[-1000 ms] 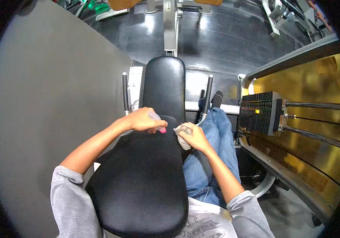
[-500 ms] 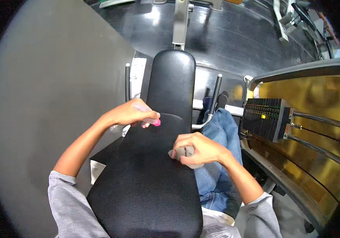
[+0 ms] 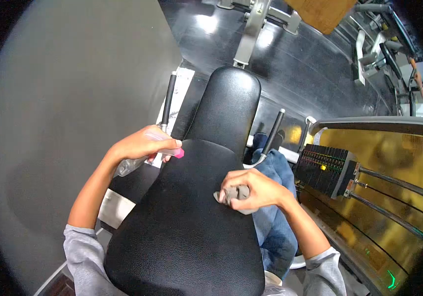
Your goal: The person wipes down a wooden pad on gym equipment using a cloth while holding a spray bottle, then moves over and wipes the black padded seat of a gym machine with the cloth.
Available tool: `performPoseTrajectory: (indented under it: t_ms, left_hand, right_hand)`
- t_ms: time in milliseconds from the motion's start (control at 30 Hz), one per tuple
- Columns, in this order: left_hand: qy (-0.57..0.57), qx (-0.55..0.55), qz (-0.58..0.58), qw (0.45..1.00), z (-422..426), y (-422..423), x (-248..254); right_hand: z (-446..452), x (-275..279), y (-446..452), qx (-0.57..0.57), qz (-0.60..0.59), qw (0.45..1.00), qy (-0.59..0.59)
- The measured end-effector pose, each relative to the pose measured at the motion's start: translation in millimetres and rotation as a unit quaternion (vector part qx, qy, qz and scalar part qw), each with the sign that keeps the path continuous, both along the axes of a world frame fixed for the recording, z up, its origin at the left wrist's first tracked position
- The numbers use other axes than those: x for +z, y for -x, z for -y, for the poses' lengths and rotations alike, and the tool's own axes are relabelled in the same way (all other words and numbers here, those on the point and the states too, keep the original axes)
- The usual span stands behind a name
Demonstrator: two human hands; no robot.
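My left hand [image 3: 147, 144] is closed around the neck of a clear spray bottle [image 3: 130, 166], above the left edge of the padded bench. The sprayer's pink nozzle tip [image 3: 179, 153] points right over the pad; most of the trigger is hidden by my fingers. A crumpled grey cloth [image 3: 237, 195] is bunched in my right hand [image 3: 253, 187], by the right edge of the seat. Whether the cloth touches the pad I cannot tell. Beneath both hands the black bench pad [image 3: 186, 217] stretches away from me, with its narrower far section [image 3: 232, 98] beyond a seam.
Upright handles stand left [image 3: 169, 98] and right [image 3: 273, 130] of the bench. A weight stack [image 3: 322, 167] with guide rods is at right. A dark grey panel [image 3: 88, 89] lines the left side. A jeans-clad leg [image 3: 278, 217] is beside the pad.
The view has shifted and tilted. My left hand with the spray bottle appears further left in view, while the cloth stays in my right hand near the pad's right edge.
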State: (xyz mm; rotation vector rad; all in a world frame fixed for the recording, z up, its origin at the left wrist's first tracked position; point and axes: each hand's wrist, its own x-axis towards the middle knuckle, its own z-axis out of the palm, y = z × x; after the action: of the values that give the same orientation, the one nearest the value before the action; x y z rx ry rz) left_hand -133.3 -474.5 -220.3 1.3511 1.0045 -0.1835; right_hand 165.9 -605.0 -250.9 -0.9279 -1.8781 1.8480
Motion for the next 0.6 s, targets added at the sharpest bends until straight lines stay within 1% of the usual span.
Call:
performPoseTrajectory:
  t_ms: [100, 167, 233, 267, 300, 367, 400, 433, 500, 533, 600]
  left_hand:
    - [-0.005, 0.025, 0.009, 1.000, 6, 8, -5]
    - [-0.006, 0.046, 0.024, 0.999, 9, 13, -2]
    - [-0.009, 0.059, 0.026, 0.998, 12, 16, 3]
    - [-0.010, 0.068, 0.025, 0.997, 13, 17, 4]
    - [-0.011, 0.072, 0.025, 0.997, 15, 19, 4]
    - [-0.007, 0.080, 0.034, 0.996, 17, 23, 2]
    - [-0.008, 0.083, 0.034, 0.996, 18, 23, 3]
    - [0.001, 0.086, 0.037, 0.996, 18, 24, 4]
    - [0.009, 0.095, 0.039, 0.995, 18, 27, 3]
    - [0.005, 0.089, 0.039, 0.995, 18, 30, -1]
    - [-0.002, 0.086, 0.039, 0.996, 17, 34, -3]
  right_hand:
    - [-2, -14, -13, 0.023, 0.029, 0.999, -0.001]
    - [-7, -36, -16, -0.023, 0.072, 0.996, -0.053]
    - [-11, -57, -5, -0.089, 0.101, 0.990, -0.036]
    - [-14, -60, 2, -0.088, 0.127, 0.988, -0.019]
    - [-18, -59, 9, -0.085, 0.127, 0.988, -0.021]
    - [-24, -54, 22, -0.047, 0.092, 0.992, -0.075]
    - [-26, -36, 29, -0.021, 0.079, 0.994, -0.070]
    - [-27, -23, 34, -0.004, 0.020, 0.999, -0.045]
    - [-23, -3, 41, 0.041, -0.051, 0.998, 0.005]
    - [-25, 4, 41, 0.056, -0.044, 0.997, 0.006]
    - [-30, -7, 38, 0.058, -0.026, 0.998, 0.003]
